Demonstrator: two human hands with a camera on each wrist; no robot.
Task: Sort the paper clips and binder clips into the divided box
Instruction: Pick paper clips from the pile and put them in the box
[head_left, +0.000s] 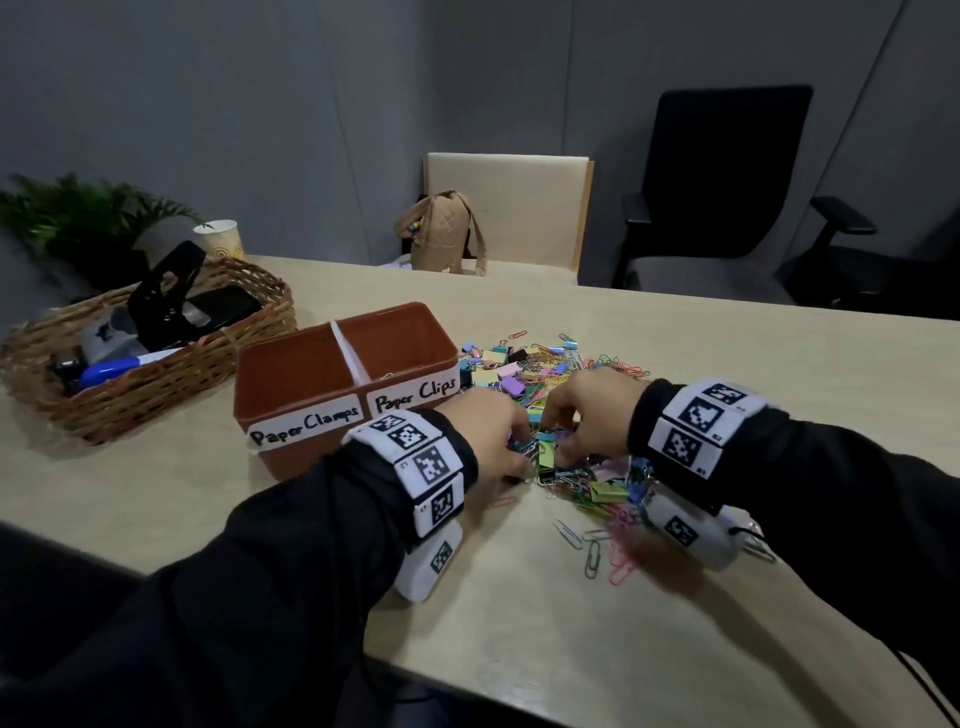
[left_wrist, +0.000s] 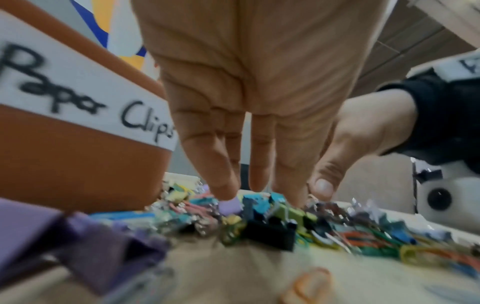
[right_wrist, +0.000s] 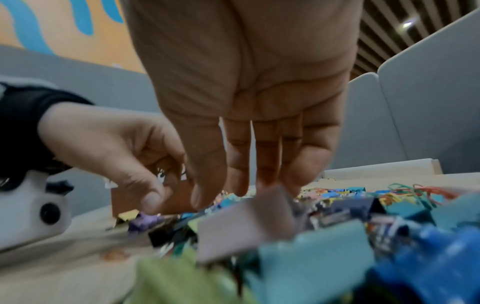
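My left hand and right hand reach fingers-down into the pile just beside the box, grip unclear, and I think the small light clips tangle, so pinch one clamp's stiff body.

A brown divided box sits left of centre in the head view, its white labels reading "Paper Clamps" and "Paper Clips". Just right of it spreads a mixed heap of coloured paper clips and pastel binder clips.
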